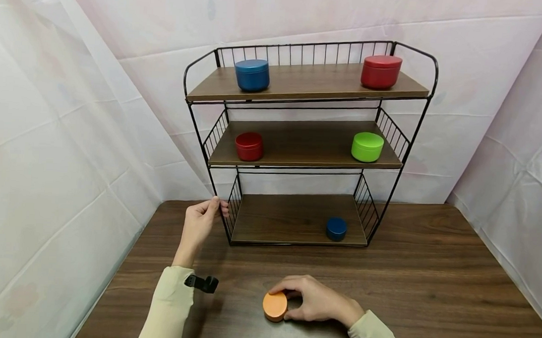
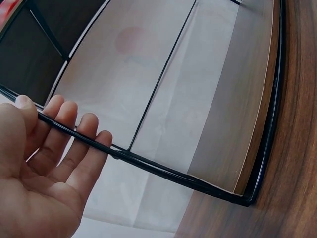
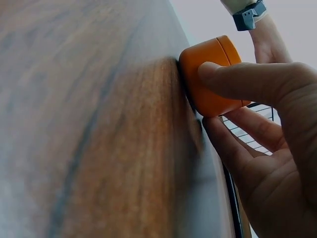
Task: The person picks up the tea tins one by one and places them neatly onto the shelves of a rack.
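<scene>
My right hand [image 1: 313, 298] grips a small round orange tin [image 1: 274, 307] at the front of the brown table. In the right wrist view the thumb lies against the side of the orange tin [image 3: 210, 74], with other fingers at its far side; its base is on or very close to the tabletop. My left hand [image 1: 201, 221] pinches the left front upright of a black wire rack [image 1: 389, 197] with wooden shelves. In the left wrist view the thumb and fingers of the left hand [image 2: 49, 163] are around the thin black rod [image 2: 143, 163].
On the top shelf stand a blue tin [image 1: 252, 76] and a large red tin [image 1: 381, 72]. The middle shelf bears a smaller red tin [image 1: 249, 147] and a green tin [image 1: 367, 147]. A small dark blue tin [image 1: 336, 229] sits bottom right. White cloth [image 1: 73, 130] hangs behind.
</scene>
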Available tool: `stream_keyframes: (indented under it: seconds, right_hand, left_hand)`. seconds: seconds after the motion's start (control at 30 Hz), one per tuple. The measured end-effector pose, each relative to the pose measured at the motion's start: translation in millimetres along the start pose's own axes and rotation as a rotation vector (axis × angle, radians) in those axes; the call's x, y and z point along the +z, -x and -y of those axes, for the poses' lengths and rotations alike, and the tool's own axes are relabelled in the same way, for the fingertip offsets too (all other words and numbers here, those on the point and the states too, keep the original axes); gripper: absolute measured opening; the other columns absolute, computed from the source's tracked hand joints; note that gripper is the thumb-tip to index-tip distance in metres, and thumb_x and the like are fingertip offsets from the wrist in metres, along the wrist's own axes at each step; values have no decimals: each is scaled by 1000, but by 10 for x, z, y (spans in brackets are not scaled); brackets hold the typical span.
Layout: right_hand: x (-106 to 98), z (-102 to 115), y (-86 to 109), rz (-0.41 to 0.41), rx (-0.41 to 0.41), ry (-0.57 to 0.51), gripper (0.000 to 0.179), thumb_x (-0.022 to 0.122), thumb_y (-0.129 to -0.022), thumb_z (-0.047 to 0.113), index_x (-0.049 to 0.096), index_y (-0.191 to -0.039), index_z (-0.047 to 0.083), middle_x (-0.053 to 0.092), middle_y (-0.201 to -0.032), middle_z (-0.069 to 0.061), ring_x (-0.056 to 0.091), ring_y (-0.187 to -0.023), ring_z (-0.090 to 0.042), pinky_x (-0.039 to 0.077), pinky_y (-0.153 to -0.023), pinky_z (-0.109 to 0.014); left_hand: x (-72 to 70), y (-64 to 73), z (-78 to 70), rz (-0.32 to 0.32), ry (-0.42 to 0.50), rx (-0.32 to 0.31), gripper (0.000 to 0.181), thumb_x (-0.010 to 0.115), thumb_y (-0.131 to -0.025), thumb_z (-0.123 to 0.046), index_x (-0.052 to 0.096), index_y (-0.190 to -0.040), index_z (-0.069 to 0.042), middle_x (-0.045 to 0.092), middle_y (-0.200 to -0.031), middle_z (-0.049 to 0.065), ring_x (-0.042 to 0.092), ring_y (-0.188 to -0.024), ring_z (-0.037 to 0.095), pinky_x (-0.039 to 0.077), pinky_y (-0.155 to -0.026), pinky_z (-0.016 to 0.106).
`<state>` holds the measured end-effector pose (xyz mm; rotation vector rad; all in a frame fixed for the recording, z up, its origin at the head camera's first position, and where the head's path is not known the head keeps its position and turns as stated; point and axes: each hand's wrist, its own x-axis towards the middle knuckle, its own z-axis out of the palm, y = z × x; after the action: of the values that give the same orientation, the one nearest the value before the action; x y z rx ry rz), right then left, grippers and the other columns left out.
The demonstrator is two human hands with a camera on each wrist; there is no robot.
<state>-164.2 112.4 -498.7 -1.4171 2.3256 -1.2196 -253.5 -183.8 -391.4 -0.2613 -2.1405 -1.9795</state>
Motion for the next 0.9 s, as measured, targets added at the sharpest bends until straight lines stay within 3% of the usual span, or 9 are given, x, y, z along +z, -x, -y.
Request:
stream_keyframes:
  seconds: [0.17,0.27,0.47,0.63,0.7,0.83,0.9]
  right_hand:
    - [-32,14,-28,-32,-16,35,51,78,-82,19,58,-129,24,60,-125,11,57,-112,-2,54,-93,-24]
    - [-49,16,-54,-42,-12,38,52,79,-82,20,58,-129,25,60,-125,11,57,-113,-2,54,-94,-25]
    - [-59,1,-143,-48,12,-36,52,78,-82,17,58,-130,23,60,-126,9,58,-114,-5,55,-94,-26]
    - [-91,-9,-239,-60,58,-123,53,78,-82,12,58,-129,22,60,-126,7,58,-115,-7,54,-95,-23]
    - [-116,-13,-271,-63,80,-124,53,78,-82,11,58,-129,22,60,-127,7,57,-116,-7,54,-95,-23]
    - [-163,-41,-333,-66,103,-116,54,78,-82,12,58,-130,23,59,-128,7,58,-115,-7,54,-95,-22]
    - [-180,-59,-367,-67,110,-122,54,78,-81,11,57,-130,23,58,-128,6,58,-115,-7,54,-95,-22]
  left_hand:
    - [-19,-31,40,29,12,2,41,51,-101,-21,62,-102,19,71,-81,4,71,-77,21,61,-81,37]
    - [-52,-59,112,43,13,10,45,51,-101,-25,62,-105,19,71,-83,3,70,-76,15,62,-78,31]
    - [-105,-81,218,50,-6,47,48,53,-99,-32,64,-107,14,70,-92,22,71,-78,18,61,-81,37]
    - [-118,-77,196,59,1,60,41,53,-100,-30,66,-108,8,65,-98,34,71,-80,21,61,-81,38]
    - [-108,-53,123,72,-1,54,41,51,-101,-28,65,-109,10,62,-101,38,70,-83,33,60,-82,40]
    - [-106,-58,127,80,-12,57,48,50,-101,-30,61,-109,16,61,-102,39,66,-89,46,59,-83,43]
    - [-109,-69,163,76,-11,60,51,51,-101,-32,60,-109,17,61,-102,38,66,-89,46,59,-83,44]
